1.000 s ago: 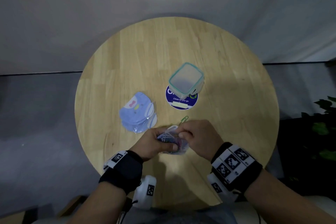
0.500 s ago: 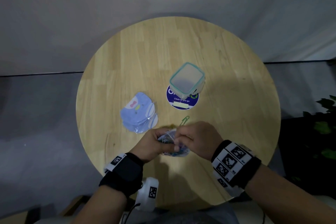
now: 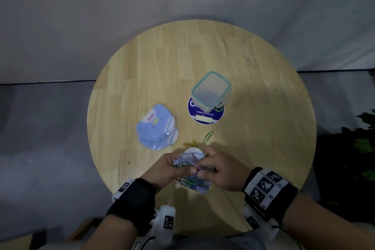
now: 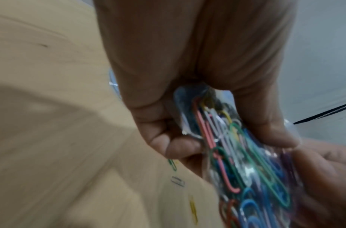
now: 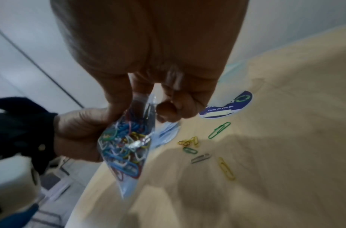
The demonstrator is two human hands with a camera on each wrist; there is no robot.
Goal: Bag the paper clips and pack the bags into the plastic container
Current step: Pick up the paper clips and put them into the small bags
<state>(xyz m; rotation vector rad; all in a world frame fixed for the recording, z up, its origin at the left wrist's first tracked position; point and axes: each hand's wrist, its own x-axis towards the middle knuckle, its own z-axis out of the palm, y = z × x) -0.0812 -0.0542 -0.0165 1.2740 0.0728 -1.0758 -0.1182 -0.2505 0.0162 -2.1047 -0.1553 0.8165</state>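
Both hands clamp one clip-filled bag [image 3: 192, 168] above the counter's [image 3: 263, 128] near edge: left hand [image 3: 170, 170], right hand [image 3: 221, 170] pinching the top. Container [image 3: 211, 89] well apart, lidded. Risk: unsealed mouth spills clips; loose clips [image 5: 219, 129] get left out.

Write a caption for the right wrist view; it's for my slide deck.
Both hands grip a clear bag of colored paper clips above the wooden table, loose clips scattered below.

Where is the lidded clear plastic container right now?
Head view: the clear plastic container sits mid-table, partly on the round blue sticker, beyond both hands.
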